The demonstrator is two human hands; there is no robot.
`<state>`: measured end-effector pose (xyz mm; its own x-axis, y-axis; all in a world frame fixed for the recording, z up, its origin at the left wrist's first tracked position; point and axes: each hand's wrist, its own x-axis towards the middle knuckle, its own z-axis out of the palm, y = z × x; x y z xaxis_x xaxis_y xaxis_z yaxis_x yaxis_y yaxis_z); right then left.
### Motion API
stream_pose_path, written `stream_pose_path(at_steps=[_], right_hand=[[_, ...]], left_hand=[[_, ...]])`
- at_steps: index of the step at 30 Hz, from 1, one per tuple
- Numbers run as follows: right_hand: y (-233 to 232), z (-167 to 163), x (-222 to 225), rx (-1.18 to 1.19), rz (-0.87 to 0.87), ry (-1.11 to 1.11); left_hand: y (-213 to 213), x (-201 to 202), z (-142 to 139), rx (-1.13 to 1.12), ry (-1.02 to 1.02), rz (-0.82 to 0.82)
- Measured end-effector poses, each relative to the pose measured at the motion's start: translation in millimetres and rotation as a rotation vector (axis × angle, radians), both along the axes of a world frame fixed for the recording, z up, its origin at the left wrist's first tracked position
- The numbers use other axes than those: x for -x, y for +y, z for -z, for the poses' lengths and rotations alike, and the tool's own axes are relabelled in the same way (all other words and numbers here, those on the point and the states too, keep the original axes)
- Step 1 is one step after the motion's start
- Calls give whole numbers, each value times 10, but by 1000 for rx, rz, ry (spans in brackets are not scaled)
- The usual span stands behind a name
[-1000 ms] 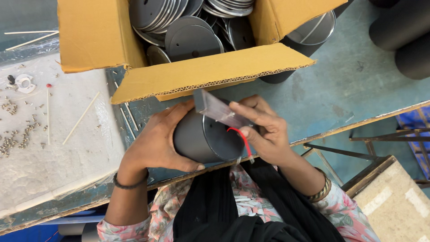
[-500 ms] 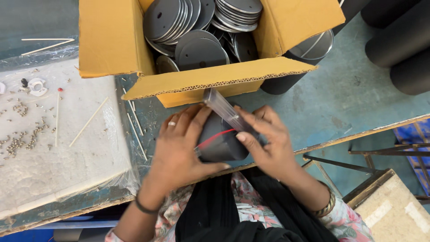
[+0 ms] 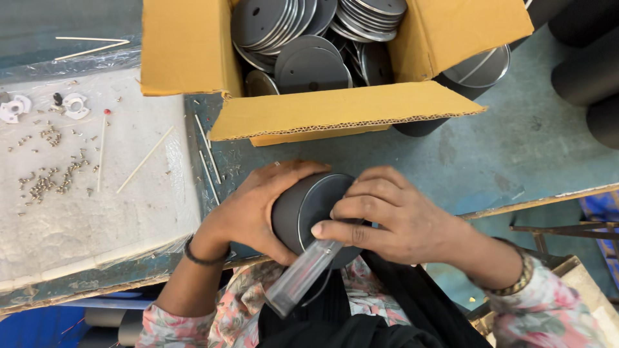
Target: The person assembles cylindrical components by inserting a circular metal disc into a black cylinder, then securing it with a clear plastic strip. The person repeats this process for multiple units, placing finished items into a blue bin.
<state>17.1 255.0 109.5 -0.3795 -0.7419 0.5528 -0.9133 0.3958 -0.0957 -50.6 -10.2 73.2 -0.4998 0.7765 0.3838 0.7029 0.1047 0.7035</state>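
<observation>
Much of the dark grey metal cylinder [image 3: 309,209] was hidden under both hands, and whatever lay beneath it could not be seen. The left hand [image 3: 258,206] wrapped its side, fingers closed around it. The right hand [image 3: 387,219] pressed its round end and gripped a clear plastic tube [image 3: 300,277] pointing down-left. It lay at the blue-green surface's [image 3: 516,154] near edge, axis tilted up-right, below the open brown cardboard box [image 3: 335,113] of grey metal discs [image 3: 309,64].

Worn teal workbench [image 3: 516,154]; plastic-covered pale board [image 3: 97,212] left.
</observation>
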Motion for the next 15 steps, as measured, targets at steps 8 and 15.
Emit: stream_pose_path(at_steps=[8, 15], right_hand=[[46, -183, 76, -39, -70, -49], [63, -139, 101, 14, -3, -8]], left_hand=[[-5, -6, 24, -9, -19, 12], [-4, -17, 61, -31, 3, -15]])
